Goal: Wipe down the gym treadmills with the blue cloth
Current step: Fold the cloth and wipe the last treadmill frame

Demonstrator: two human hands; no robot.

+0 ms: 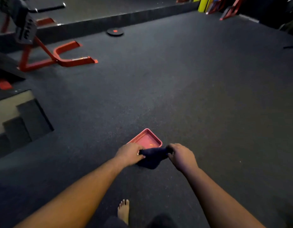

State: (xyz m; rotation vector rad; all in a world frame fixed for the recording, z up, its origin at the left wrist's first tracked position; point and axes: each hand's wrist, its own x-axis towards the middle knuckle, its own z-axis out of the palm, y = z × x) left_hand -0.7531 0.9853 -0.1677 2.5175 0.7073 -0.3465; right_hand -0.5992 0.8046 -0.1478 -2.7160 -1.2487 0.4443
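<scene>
Left hand: my left hand (pixel 129 153) grips one end of the blue cloth (pixel 152 157), fingers curled round it.
Right hand: my right hand (pixel 181 156) grips the other end, thumb and fingers closed on the fabric.
Cloth: dark, bunched, held between both hands above the gym floor (pixel 191 88), just over the near edge of a pink tray (pixel 146 139).
Tray: flat on the floor.
Foot: one bare foot (pixel 123 210) near the floor's bottom edge.
Equipment: a red-framed machine (pixel 60 56) at the far left.
</scene>
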